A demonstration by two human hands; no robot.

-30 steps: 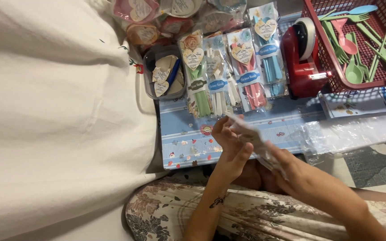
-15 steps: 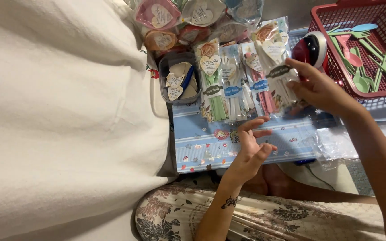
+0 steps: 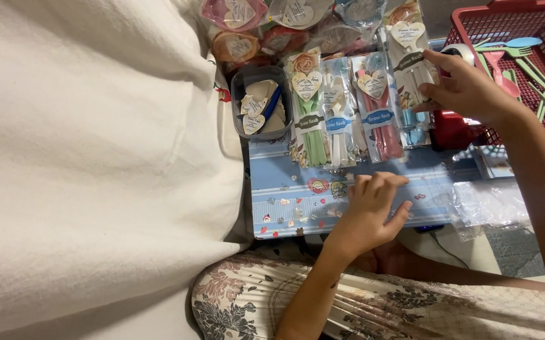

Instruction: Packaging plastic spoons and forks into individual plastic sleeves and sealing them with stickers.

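Right hand [image 3: 467, 91] hides held cutlery packet [image 3: 411, 56] edge; left hand [image 3: 370, 211] empty

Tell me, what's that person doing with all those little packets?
The person's right hand holds a clear packet of white cutlery at the far end of a row of packets like it: a green one, a white one and a pink one. The left hand rests with its fingers on the blue patterned board, holding nothing. A red basket of loose plastic spoons and forks sits on the right, and a small tub of heart-shaped tags on the left.
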